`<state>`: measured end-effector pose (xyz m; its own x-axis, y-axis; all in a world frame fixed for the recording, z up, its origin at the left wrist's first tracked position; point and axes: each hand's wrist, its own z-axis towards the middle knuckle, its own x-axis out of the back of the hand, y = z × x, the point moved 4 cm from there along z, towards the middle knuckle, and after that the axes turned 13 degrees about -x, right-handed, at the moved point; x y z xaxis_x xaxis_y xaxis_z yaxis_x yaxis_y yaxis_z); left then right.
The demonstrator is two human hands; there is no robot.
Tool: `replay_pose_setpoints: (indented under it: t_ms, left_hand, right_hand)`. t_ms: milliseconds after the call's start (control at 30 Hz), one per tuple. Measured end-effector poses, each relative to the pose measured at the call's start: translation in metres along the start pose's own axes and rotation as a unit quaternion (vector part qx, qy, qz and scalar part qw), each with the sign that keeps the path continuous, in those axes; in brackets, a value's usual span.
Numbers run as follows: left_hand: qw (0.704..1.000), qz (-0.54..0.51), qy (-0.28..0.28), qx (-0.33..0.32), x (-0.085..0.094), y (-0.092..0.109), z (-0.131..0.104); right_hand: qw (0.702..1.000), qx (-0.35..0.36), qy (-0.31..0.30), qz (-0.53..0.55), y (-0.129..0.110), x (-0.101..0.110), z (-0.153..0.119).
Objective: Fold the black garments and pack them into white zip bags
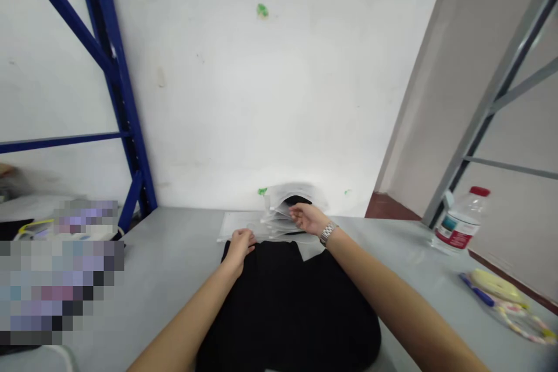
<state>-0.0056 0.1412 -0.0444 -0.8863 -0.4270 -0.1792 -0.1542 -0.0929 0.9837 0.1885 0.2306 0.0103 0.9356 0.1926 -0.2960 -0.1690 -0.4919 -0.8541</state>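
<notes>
A folded black garment [288,302] lies on the grey table in front of me. Behind it is a stack of translucent plastic zip bags [274,225], some with black material inside. The upper bags bulge at their mouths. My right hand [307,218], with a metal watch on its wrist, pinches at the raised edge of a bag in the stack. My left hand [241,246] is at the garment's far left corner, beside a flat clear bag [238,222]. Its fingers are curled together, and what lies between them is hidden.
On the right stand a water bottle [461,221] with a red cap, a yellow tape roll [499,286] and a blue pen-like tool [477,290]. Blurred-out items cover the left side. A blue metal frame [115,70] and a white wall [261,99] rise behind the table [174,279].
</notes>
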Motion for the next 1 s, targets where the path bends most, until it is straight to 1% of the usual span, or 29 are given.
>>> replay_pose_setpoints:
  t_ms: [100, 167, 300, 400, 433, 467, 500, 533, 567, 600, 633, 667, 700, 733, 767, 833, 867, 933, 1000]
  left_hand:
    - [1.0, 0.017, -0.004, -0.007, -0.001, -0.004, 0.001]
    - [0.999, 0.031, -0.004, -0.016, 0.0, -0.006, 0.002]
    - [0.997, 0.06, 0.006, -0.049, 0.001, -0.004, 0.002]
    - [0.995, 0.075, 0.006, -0.062, 0.0, -0.003, 0.0]
    - [0.995, 0.078, 0.002, -0.063, 0.0, -0.003, -0.001]
    - [0.995, 0.08, -0.003, -0.063, -0.001, -0.003, -0.002]
    - [0.995, 0.083, -0.01, -0.062, -0.001, -0.004, -0.003]
    - [0.994, 0.086, -0.017, -0.061, -0.001, -0.004, -0.004]
    - [0.994, 0.089, -0.025, -0.059, -0.002, -0.005, -0.005]
    - [0.994, 0.093, -0.032, -0.057, -0.002, -0.005, -0.006]
    - [0.993, 0.096, -0.038, -0.056, -0.003, -0.006, -0.006]
    - [0.993, 0.099, -0.042, -0.055, -0.003, -0.006, -0.006]
    - [0.992, 0.103, -0.045, -0.055, -0.004, -0.006, -0.007]
    - [0.992, 0.107, -0.046, -0.054, -0.005, -0.007, -0.007]
    - [0.991, 0.11, -0.046, -0.053, -0.005, -0.007, -0.007]
    - [0.991, 0.118, -0.042, -0.048, -0.007, -0.008, -0.008]
    - [0.991, 0.122, -0.04, -0.046, -0.008, -0.009, -0.009]
    - [0.991, 0.126, -0.035, -0.04, -0.008, -0.011, -0.009]
    - [0.991, 0.127, -0.03, -0.034, -0.008, -0.012, -0.009]
  right_hand:
    - [0.997, -0.036, -0.018, -0.068, 0.009, 0.007, -0.013]
    - [0.994, -0.029, -0.018, -0.1, 0.011, 0.01, -0.022]
    - [0.985, 0.008, 0.001, -0.171, 0.009, 0.014, -0.033]
    - [0.972, 0.053, 0.049, -0.226, 0.005, 0.018, -0.032]
    - [0.963, 0.08, 0.08, -0.243, 0.003, 0.02, -0.031]
    - [0.946, 0.126, 0.125, -0.272, 0.0, 0.022, -0.03]
    - [0.913, 0.19, 0.177, -0.315, -0.004, 0.022, -0.031]
    - [0.86, 0.264, 0.231, -0.37, -0.008, 0.021, -0.032]
    - [0.788, 0.336, 0.283, -0.431, -0.012, 0.018, -0.035]
    - [0.707, 0.392, 0.327, -0.49, -0.014, 0.013, -0.037]
    - [0.633, 0.426, 0.357, -0.539, -0.015, 0.008, -0.037]
    - [0.58, 0.438, 0.375, -0.576, -0.015, 0.003, -0.036]
    - [0.54, 0.44, 0.389, -0.603, -0.015, -0.002, -0.034]
    - [0.511, 0.44, 0.399, -0.622, -0.016, -0.006, -0.033]
    - [0.489, 0.444, 0.403, -0.633, -0.017, -0.011, -0.032]
    - [0.46, 0.469, 0.4, -0.64, -0.019, -0.021, -0.031]
    - [0.45, 0.486, 0.392, -0.639, -0.02, -0.026, -0.03]
    - [0.438, 0.509, 0.356, -0.65, -0.02, -0.033, -0.025]
    - [0.445, 0.486, 0.312, -0.684, -0.017, -0.035, -0.013]
